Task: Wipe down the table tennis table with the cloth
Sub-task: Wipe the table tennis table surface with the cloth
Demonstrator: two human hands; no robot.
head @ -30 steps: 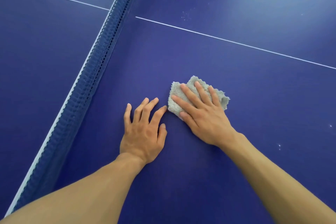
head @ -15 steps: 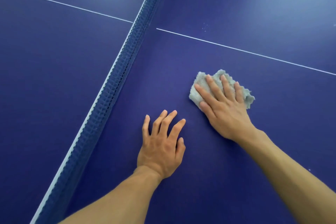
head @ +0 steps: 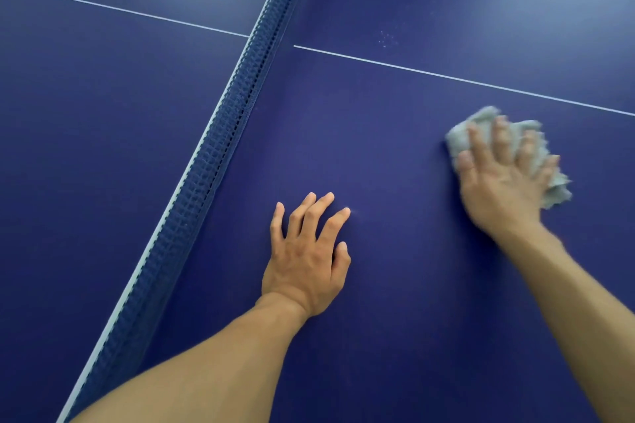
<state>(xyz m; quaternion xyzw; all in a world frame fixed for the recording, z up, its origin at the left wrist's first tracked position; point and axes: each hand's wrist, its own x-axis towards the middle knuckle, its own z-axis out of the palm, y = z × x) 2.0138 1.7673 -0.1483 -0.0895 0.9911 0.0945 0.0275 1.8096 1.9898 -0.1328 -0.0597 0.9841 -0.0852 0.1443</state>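
Note:
The blue table tennis table (head: 378, 336) fills the view. A crumpled grey cloth (head: 464, 134) lies on it at the right, just below the white centre line. My right hand (head: 498, 189) presses flat on top of the cloth with fingers spread, and it is blurred by motion. My left hand (head: 305, 257) rests flat on the bare table near the middle, fingers apart, holding nothing, well to the left of the cloth.
The dark blue net (head: 220, 154) with its white top band runs diagonally from bottom left to top centre, left of my left hand. A white centre line (head: 446, 77) crosses the table beyond the cloth. Small white specks (head: 386, 39) lie beyond that line.
My right hand has swept the cloth to the right, away from the net and from my left hand. The left hand stays planted on the table.

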